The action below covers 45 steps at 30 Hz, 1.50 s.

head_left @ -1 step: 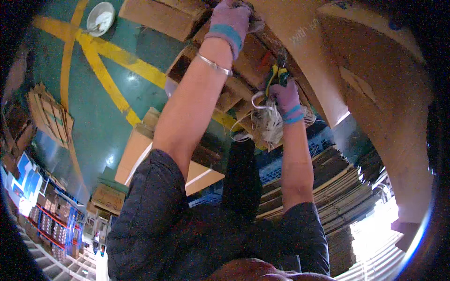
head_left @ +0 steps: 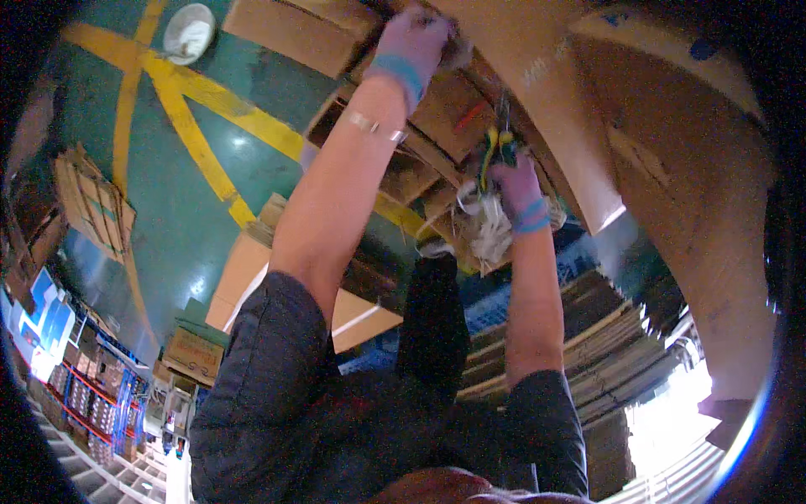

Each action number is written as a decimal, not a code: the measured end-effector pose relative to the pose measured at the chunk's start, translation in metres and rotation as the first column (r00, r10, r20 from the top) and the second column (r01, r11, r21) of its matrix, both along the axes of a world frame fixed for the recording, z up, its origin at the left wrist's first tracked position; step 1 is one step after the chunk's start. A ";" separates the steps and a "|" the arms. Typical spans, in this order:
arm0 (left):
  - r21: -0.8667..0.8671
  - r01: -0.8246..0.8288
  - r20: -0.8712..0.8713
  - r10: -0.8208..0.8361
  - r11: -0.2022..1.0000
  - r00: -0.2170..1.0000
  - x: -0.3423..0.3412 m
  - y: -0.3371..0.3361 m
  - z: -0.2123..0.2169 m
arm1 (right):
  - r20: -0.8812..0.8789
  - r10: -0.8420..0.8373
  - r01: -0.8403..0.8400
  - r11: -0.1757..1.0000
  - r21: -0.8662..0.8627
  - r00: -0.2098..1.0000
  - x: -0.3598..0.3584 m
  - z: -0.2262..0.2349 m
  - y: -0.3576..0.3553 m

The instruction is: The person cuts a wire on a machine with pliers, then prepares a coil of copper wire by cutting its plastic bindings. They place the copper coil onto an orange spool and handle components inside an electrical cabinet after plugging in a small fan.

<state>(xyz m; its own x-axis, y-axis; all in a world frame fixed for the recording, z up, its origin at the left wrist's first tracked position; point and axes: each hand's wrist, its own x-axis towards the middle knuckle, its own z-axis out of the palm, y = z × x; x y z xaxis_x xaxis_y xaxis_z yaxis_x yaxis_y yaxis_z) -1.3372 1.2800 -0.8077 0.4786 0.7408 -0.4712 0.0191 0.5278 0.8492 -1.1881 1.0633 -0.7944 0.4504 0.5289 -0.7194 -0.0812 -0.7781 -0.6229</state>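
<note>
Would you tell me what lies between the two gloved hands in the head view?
Between the left hand and the right hand, the head view shows brown cardboard flaps with a short red mark; nothing else is clear there.

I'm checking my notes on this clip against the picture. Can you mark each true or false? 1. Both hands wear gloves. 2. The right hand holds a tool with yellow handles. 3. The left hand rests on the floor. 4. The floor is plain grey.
1. True: the left hand and the right hand are both gloved.
2. True: the yellow-handled tool is in its grip.
3. False: it reaches to the cardboard boxes.
4. False: the green floor carries yellow lines.
</note>
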 end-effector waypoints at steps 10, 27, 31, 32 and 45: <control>-0.044 0.945 -0.798 -0.581 0.323 0.161 -0.093 -0.073 -0.045 | -0.216 0.649 -0.626 0.505 -0.595 0.729 -0.060 -0.030 -0.024; 0.069 0.755 -0.941 -0.209 0.652 0.267 0.005 -0.107 -0.085 | 0.379 0.338 -0.159 0.888 -0.431 0.862 -0.010 -0.092 -0.058; -0.005 0.720 -0.904 -0.311 0.694 0.294 0.000 -0.099 -0.107 | 0.312 0.275 -0.169 0.930 -0.327 0.909 -0.015 -0.057 -0.044; 0.048 0.762 -0.861 -0.360 0.646 0.359 -0.007 -0.098 -0.112 | 0.210 0.206 -0.152 0.957 -0.248 0.956 -0.017 -0.052 -0.046; 0.086 0.850 -0.152 -0.836 0.520 0.527 -0.031 -0.185 -0.144 | -0.453 -0.426 0.306 0.898 -0.315 0.783 -0.029 -0.018 -0.039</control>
